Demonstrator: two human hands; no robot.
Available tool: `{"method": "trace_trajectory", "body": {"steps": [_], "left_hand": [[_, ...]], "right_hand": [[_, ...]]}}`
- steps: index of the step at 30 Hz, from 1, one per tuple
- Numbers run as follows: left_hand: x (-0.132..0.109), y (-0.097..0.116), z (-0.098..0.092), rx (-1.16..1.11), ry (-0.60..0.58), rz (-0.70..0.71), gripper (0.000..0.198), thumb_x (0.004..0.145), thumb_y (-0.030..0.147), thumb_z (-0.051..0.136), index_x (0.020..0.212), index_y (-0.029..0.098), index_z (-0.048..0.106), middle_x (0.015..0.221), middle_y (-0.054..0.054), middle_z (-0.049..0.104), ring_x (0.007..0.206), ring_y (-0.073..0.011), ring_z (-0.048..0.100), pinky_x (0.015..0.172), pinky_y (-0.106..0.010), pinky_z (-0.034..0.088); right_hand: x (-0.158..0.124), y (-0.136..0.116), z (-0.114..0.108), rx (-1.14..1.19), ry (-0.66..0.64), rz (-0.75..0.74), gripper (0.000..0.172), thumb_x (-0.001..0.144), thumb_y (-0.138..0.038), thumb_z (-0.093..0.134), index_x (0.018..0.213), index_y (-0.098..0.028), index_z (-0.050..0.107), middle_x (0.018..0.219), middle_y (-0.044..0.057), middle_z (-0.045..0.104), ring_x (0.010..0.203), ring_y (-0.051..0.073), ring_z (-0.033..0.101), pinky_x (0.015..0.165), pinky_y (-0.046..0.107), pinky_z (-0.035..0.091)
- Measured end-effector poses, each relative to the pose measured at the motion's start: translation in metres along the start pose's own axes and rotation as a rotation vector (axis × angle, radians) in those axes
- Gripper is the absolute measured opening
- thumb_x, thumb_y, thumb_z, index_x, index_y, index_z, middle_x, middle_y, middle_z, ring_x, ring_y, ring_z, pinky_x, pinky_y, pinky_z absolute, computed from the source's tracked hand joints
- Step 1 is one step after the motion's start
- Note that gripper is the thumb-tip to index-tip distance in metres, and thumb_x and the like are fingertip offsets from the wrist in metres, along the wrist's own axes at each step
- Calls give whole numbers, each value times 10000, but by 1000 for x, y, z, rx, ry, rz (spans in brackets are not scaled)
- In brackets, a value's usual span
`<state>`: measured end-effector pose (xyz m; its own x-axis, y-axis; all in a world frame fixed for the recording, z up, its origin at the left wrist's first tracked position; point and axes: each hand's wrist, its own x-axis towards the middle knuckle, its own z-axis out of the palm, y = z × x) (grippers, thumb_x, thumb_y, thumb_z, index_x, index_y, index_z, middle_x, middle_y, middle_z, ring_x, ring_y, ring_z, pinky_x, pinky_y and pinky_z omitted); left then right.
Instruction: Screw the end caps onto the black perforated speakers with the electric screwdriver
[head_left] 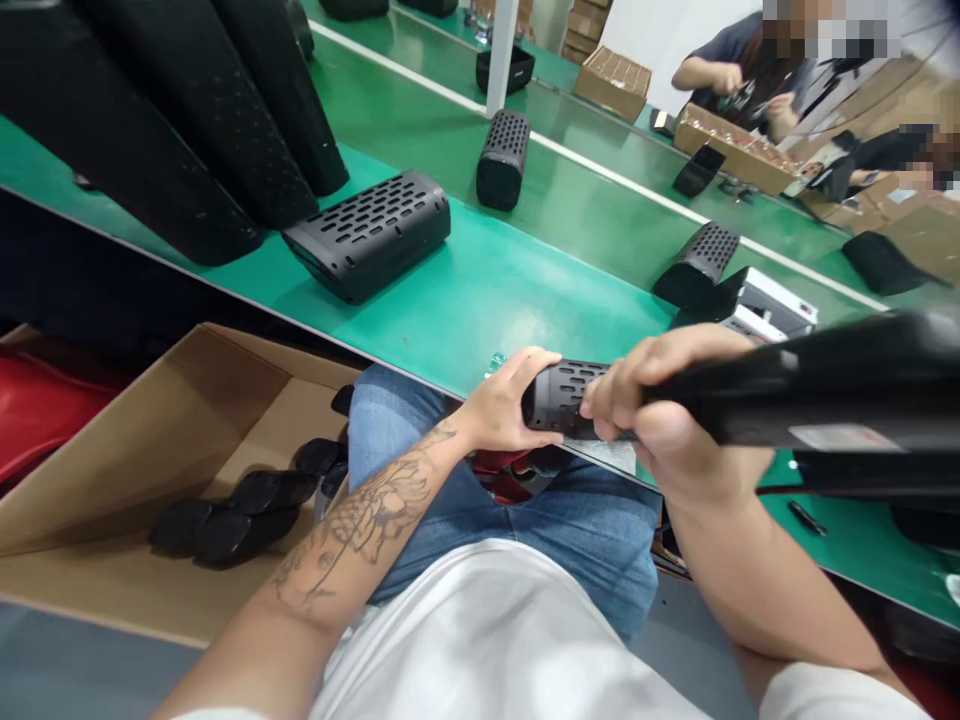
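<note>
My left hand [504, 400] grips the end of a small black perforated speaker shell [562, 392], held over my lap at the edge of the green table [480, 290]. My right hand [660, 410] is closed around a black tool [825, 395] whose body stretches off to the right, its front end meeting the shell. The tool's tip is hidden behind my fingers.
More black perforated shells lie on the table: a large one [371, 235], an upright one [502, 158], another [697, 262] beside a white box [769, 305]. A cardboard box [112, 460] at my left holds black parts [240, 505]. People work at the far right by open cartons [739, 150].
</note>
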<state>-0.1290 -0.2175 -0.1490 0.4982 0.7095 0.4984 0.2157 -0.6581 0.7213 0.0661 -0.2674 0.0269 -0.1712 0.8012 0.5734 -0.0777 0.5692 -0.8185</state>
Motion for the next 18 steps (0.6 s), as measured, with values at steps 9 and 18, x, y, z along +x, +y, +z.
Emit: {"method": "trace_trajectory", "body": {"steps": [9, 18], "left_hand": [[-107, 56, 74, 298, 349, 105, 1039, 906, 545, 811, 1832, 310, 402, 1745, -259, 497, 1492, -511, 683, 1121, -752, 676], [7, 86, 22, 427, -370, 493, 796, 946, 209, 807, 1706, 410, 677, 1729, -88, 710, 1584, -375, 678, 1401, -633, 536]], "right_hand": [[26, -4, -141, -370, 731, -265, 249, 803, -342, 1010, 840, -239, 787, 572, -64, 633, 409, 163, 604, 411, 305, 550], [11, 58, -218, -492, 830, -193, 369, 798, -371, 1045, 800, -274, 689, 566, -55, 620, 416, 195, 646, 434, 331, 562]]}}
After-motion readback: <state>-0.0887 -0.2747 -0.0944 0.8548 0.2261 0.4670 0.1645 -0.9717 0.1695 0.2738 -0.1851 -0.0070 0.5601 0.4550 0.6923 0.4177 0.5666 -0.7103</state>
